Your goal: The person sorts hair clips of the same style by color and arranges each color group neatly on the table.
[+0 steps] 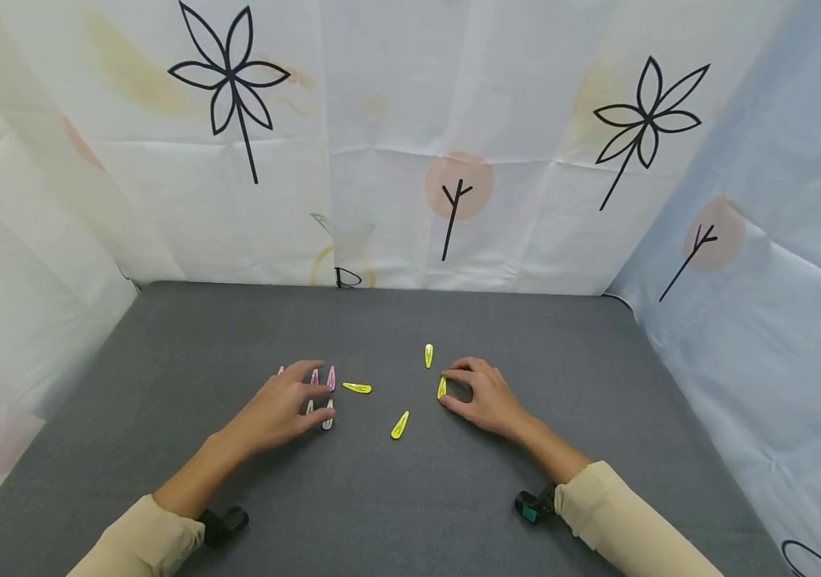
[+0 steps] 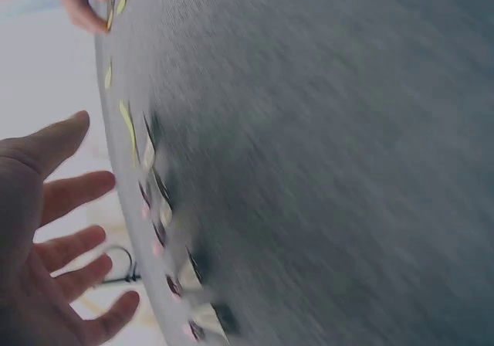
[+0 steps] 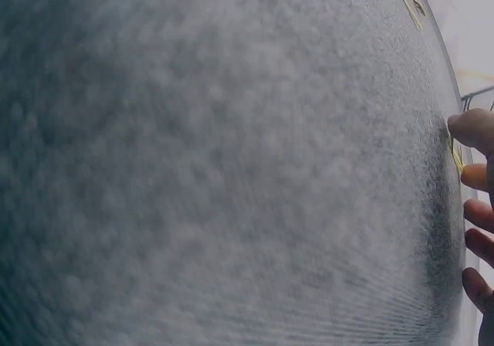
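Observation:
My right hand (image 1: 485, 397) pinches a yellow snap hair clip (image 1: 442, 388) lengthwise, with thumb and forefinger at its two ends, close over the grey table. Spread over a group of clips on the left, my left hand (image 1: 283, 409) holds nothing, its fingers loosely bent. Beneath and beside it lie pink hair clips (image 1: 332, 379) and white hair clips (image 1: 327, 415), some partly hidden by the fingers in the head view. The left wrist view shows them in rows, a white clip (image 2: 188, 272) among them, with the fingers apart from them.
Three more yellow clips lie loose: one (image 1: 357, 388) by the pink ones, one (image 1: 400, 425) near the middle, one (image 1: 428, 356) farther back. The grey tabletop (image 1: 381, 513) ends at a printed white cloth (image 1: 381, 160) behind, with cloth at both sides too.

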{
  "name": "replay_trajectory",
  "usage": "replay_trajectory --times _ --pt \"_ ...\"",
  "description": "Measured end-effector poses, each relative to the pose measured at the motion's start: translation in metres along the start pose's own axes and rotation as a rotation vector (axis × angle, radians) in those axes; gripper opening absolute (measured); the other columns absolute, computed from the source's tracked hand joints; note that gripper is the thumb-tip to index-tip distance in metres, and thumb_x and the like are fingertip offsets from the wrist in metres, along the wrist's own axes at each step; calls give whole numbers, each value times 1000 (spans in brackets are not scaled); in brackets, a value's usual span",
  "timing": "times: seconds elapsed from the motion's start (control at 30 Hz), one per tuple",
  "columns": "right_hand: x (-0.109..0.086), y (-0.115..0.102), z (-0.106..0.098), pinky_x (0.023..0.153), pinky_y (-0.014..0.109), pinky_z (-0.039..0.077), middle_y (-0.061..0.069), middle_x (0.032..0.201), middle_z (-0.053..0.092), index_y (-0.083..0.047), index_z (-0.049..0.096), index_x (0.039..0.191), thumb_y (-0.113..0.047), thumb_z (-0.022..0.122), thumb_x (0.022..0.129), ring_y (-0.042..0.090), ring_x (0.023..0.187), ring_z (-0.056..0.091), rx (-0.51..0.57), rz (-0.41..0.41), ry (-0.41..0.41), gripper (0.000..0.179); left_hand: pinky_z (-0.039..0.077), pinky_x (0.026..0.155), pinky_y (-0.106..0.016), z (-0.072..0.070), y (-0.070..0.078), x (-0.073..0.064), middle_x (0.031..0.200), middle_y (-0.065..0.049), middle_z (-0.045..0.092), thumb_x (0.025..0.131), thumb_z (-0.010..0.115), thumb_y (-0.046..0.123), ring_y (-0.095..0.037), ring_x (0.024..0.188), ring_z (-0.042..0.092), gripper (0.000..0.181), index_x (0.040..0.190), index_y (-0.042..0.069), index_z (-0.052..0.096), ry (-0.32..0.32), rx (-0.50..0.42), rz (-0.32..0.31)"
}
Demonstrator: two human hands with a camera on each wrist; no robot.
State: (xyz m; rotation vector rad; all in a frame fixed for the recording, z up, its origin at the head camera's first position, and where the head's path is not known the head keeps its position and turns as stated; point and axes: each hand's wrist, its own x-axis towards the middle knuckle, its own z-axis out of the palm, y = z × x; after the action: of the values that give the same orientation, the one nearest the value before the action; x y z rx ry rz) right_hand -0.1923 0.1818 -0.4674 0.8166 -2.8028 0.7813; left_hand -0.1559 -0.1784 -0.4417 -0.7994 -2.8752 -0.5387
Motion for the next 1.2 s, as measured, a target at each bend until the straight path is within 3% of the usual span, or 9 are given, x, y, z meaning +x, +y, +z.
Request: replay_trajectory --times 0.2,0.37,1.2 --pt "-1 2 0 93 54 41 9 122 62 -9 72 121 -30 77 88 30 119 54 13 -3 -3 40 35 98 -73 11 11 14 143 -19 50 88 74 40 -36 137 41 40 110 6 76 -80 37 -5" --pt "0 3 -1 93 54 41 9 121 62 -10 72 121 -30 77 87 30 119 54 8 -9 -1 40 31 101 -72 15 13 20 147 -20 46 90 72 42 -38 140 36 46 114 3 74 -128 36 -63" --pt "-1 7 0 93 54 41 9 122 61 -10 72 122 -31 77 87 30 118 54 24 -21 1 41 37 97 -69 24 12 46 147 -23 45 87 75 46 -38 138 39 61 124 -1 68 -135 49 -74"
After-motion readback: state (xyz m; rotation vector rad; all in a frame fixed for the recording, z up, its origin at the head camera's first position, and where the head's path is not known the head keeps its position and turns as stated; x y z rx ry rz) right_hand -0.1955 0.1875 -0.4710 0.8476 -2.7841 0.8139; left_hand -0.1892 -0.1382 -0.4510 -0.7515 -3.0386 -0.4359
